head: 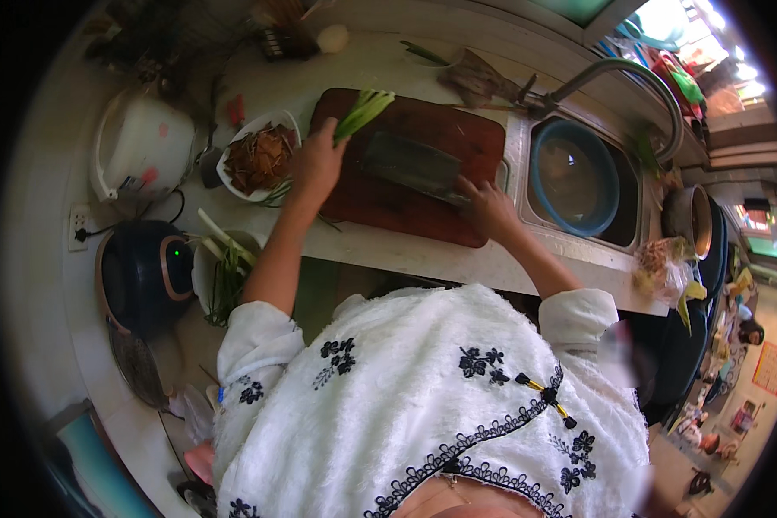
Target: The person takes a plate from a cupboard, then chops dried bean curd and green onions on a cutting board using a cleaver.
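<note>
My left hand (322,162) grips a bunch of cut green stalks (365,115), held over the upper left of a reddish-brown cutting board (395,217). The stalks' ends point up and right, past the board's far edge. On the board lies a wide dark cleaver (414,162), its blade looking nearly flat. My right hand (493,208) is curled at the cleaver's right end, near the board's right edge. The handle is hidden by the fingers there. A few thin green leaves stick out below my left wrist, by the white bowl.
Left of the board stand a white bowl (223,171) of brown dried pieces, a spatula (212,165) and a white appliance (149,142). A container of green onions (230,278) sits nearer me, beside a dark appliance (146,278). To the right, a blue basin (612,188) fills much of the sink under a curved faucet (628,65).
</note>
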Demonstrator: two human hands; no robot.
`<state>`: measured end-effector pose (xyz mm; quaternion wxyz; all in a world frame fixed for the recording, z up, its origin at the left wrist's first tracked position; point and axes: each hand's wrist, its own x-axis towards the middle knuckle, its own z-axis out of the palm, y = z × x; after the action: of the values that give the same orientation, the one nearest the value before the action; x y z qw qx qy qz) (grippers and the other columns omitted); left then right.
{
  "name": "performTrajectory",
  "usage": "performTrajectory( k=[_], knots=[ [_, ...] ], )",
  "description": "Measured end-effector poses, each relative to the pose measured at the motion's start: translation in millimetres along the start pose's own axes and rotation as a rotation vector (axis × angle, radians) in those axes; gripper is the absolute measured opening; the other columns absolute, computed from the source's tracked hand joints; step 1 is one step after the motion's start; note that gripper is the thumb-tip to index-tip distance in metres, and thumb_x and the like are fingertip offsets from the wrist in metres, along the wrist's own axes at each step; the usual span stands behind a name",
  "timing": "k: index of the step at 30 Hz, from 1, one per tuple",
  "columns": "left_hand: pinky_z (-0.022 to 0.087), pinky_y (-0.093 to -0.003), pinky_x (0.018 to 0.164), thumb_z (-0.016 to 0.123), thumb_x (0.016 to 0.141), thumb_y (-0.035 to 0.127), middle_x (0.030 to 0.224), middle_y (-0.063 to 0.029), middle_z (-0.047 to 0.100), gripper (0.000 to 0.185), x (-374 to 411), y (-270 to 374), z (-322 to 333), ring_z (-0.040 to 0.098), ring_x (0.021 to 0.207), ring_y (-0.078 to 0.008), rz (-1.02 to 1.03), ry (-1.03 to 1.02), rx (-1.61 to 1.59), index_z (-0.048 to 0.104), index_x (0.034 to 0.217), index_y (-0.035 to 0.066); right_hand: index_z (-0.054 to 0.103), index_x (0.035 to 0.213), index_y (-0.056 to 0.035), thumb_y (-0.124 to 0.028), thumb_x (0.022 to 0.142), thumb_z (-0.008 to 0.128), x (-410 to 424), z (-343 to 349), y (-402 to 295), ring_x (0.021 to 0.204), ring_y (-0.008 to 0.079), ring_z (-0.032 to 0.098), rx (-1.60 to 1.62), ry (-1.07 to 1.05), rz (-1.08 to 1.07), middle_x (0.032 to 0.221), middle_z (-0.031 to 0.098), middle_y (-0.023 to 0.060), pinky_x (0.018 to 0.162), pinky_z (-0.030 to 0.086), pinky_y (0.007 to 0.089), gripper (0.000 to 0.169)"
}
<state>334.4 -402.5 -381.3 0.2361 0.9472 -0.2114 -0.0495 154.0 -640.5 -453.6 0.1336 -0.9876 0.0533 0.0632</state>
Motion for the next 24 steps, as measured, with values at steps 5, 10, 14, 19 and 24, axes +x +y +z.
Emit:
performTrajectory(
  k=[5, 10, 14, 19, 24],
  knots=[
    [0.045, -0.0497, 0.065, 0.058, 0.083, 0.022, 0.093, -0.0170, 0.054, 0.027, 15, -24, 98, 0.055, 0.084, -0.0394, -0.034, 0.077, -0.016, 0.048, 0.104, 0.008, 0.038, 0.125, -0.0129, -0.010, 0.073, 0.056, -14, 33, 18, 0.079, 0.0335, 0.058, 0.077, 0.086, -0.155, 0.087, 0.057, 0.0172, 0.066, 0.048, 0.0429, 0.055],
    [0.045, -0.0480, 0.065, 0.067, 0.075, 0.018, 0.095, -0.0156, 0.045, 0.031, 0, -22, 135, 0.049, 0.088, -0.0369, -0.021, 0.191, 0.035, 0.048, 0.097, 0.008, 0.039, 0.121, -0.0096, -0.008, 0.068, 0.057, -39, -25, 23, 0.059, 0.0297, 0.056, 0.318, -0.072, 0.091, 0.061, 0.053, 0.0124, 0.056, 0.043, 0.0399, 0.056],
    [0.044, -0.0441, 0.070, 0.076, 0.065, 0.027, 0.098, -0.0132, 0.046, 0.047, -6, 2, 134, 0.048, 0.092, -0.0319, 0.026, 0.135, 0.057, 0.048, 0.096, 0.006, 0.043, 0.119, -0.0085, -0.003, 0.069, 0.054, -60, -52, 29, 0.050, 0.0151, 0.049, 0.724, -0.056, 0.195, 0.055, 0.045, 0.0048, 0.047, 0.037, 0.0317, 0.051],
    [0.043, -0.0421, 0.071, 0.079, 0.055, 0.038, 0.098, -0.0128, 0.050, 0.068, -16, -8, 122, 0.051, 0.091, -0.0303, 0.057, 0.127, 0.145, 0.048, 0.107, 0.006, 0.047, 0.113, -0.0031, -0.007, 0.082, 0.054, -48, -48, 6, 0.050, 0.0091, 0.044, 1.191, 0.104, 0.171, 0.058, 0.044, 0.0033, 0.047, 0.036, 0.0260, 0.032],
    [0.043, -0.0419, 0.070, 0.078, 0.057, 0.035, 0.096, -0.0133, 0.051, 0.065, -38, -27, 112, 0.052, 0.091, -0.0306, 0.017, 0.118, 0.213, 0.048, 0.106, 0.004, 0.052, 0.094, -0.0003, -0.013, 0.085, 0.053, -5, -51, -23, 0.061, 0.0308, 0.055, 0.668, 0.092, -0.051, 0.069, 0.055, 0.0172, 0.055, 0.043, 0.0393, 0.016]
  ],
)
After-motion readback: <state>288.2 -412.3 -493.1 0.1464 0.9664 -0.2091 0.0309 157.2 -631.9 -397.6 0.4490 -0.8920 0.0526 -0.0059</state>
